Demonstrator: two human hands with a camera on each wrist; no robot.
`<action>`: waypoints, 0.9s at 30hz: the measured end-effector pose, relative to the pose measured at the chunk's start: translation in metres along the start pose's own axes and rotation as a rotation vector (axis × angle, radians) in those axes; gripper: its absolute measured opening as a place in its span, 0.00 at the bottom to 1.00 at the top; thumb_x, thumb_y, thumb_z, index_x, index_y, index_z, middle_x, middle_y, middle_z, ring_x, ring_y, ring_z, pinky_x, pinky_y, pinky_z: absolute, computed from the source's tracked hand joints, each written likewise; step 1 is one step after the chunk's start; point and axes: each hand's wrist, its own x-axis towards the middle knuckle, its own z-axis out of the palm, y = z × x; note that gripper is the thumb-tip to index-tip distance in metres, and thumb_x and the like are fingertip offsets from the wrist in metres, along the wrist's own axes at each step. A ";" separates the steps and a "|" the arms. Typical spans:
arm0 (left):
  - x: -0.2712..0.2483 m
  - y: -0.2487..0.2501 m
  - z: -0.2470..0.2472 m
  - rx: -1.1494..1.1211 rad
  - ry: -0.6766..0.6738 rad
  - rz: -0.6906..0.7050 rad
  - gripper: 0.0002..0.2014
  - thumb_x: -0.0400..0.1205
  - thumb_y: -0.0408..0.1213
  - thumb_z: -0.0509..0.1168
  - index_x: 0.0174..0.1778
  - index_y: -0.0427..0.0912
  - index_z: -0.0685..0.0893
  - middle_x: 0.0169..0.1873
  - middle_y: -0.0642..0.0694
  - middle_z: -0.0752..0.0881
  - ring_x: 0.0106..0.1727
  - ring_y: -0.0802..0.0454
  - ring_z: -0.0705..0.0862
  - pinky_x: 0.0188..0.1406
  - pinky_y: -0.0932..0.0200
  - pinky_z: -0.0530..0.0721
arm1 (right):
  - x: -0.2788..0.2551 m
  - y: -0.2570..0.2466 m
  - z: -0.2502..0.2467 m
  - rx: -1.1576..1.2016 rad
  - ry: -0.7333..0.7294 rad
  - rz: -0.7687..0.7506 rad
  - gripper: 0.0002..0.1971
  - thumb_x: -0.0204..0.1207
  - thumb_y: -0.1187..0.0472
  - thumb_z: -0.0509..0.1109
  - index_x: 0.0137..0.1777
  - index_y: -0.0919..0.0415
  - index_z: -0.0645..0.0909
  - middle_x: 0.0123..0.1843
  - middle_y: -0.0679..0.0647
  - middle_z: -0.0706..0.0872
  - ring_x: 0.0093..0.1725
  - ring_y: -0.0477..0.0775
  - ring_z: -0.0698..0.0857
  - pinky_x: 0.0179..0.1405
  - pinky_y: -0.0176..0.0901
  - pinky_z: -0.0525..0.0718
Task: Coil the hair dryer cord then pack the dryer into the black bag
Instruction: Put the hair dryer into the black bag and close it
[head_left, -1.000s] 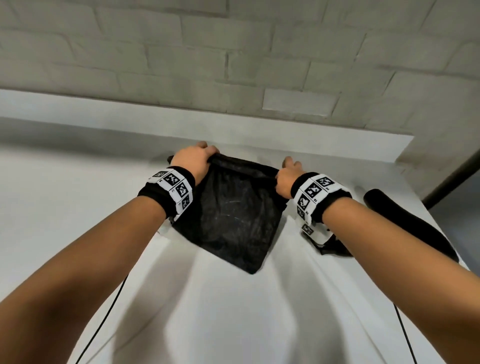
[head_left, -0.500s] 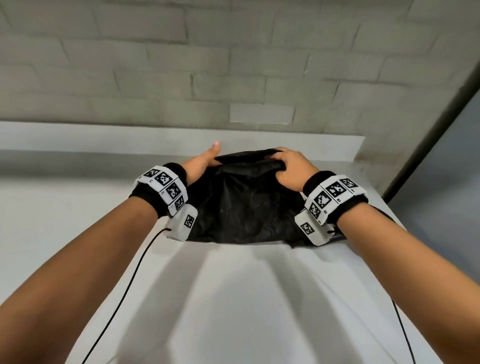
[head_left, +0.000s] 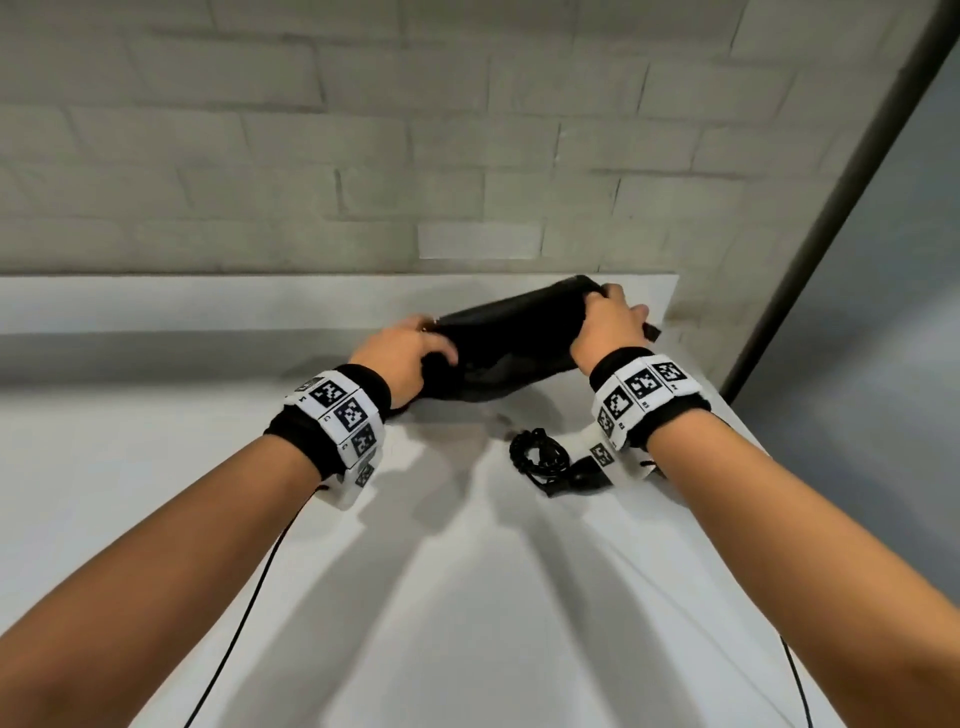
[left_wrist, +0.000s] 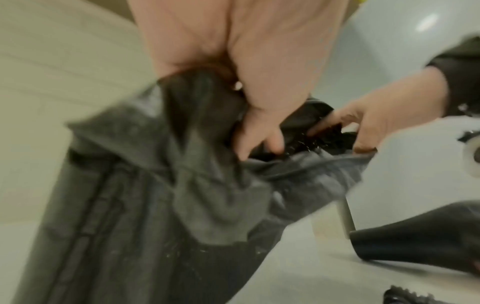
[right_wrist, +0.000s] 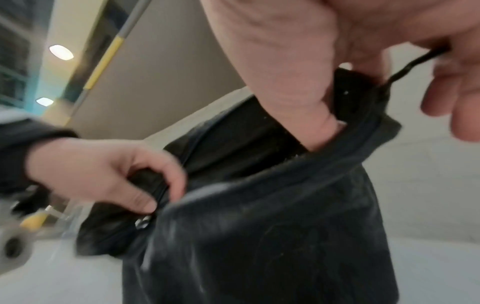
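The black bag (head_left: 511, 343) is lifted off the white table near the back wall, its mouth stretched between my hands. My left hand (head_left: 402, 358) pinches the left side of the rim; in the left wrist view the left hand (left_wrist: 259, 127) has fingers curled into the bag (left_wrist: 145, 205). My right hand (head_left: 608, 325) grips the right end of the rim, thumb inside the bag (right_wrist: 272, 216) in the right wrist view. The black hair dryer (head_left: 584, 478) lies on the table under my right wrist, with its coiled cord (head_left: 535, 456) beside it. The dryer's nozzle (left_wrist: 420, 234) shows in the left wrist view.
The white table (head_left: 467, 597) runs to a low white ledge (head_left: 208, 301) against a grey brick wall. The table's right edge falls off beside a dark pole (head_left: 831, 208). Thin black cables (head_left: 244, 618) trail from my wrist cameras.
Both hands lifted the bag up and to the right toward the wall and spread its mouth wider. The dryer and coiled cord have come into view under my right wrist.
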 end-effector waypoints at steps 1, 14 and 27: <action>0.000 -0.003 0.004 -0.036 -0.039 -0.011 0.22 0.74 0.23 0.57 0.50 0.53 0.88 0.63 0.44 0.80 0.60 0.38 0.82 0.63 0.53 0.78 | 0.001 0.004 0.001 0.049 -0.014 0.024 0.19 0.72 0.73 0.60 0.64 0.67 0.74 0.70 0.62 0.71 0.67 0.70 0.71 0.64 0.56 0.76; 0.002 -0.005 0.014 0.217 0.071 -0.365 0.15 0.73 0.45 0.68 0.55 0.52 0.83 0.54 0.46 0.84 0.56 0.42 0.83 0.65 0.46 0.67 | -0.022 0.010 0.016 0.320 -0.184 -0.103 0.21 0.68 0.81 0.55 0.38 0.64 0.89 0.45 0.60 0.88 0.46 0.57 0.84 0.48 0.28 0.77; -0.022 0.011 0.050 0.234 -0.355 -0.155 0.20 0.79 0.38 0.59 0.66 0.62 0.78 0.78 0.48 0.62 0.69 0.36 0.73 0.66 0.45 0.76 | -0.010 0.013 0.014 0.313 0.019 0.136 0.22 0.73 0.59 0.67 0.62 0.73 0.73 0.74 0.65 0.66 0.63 0.68 0.78 0.67 0.50 0.76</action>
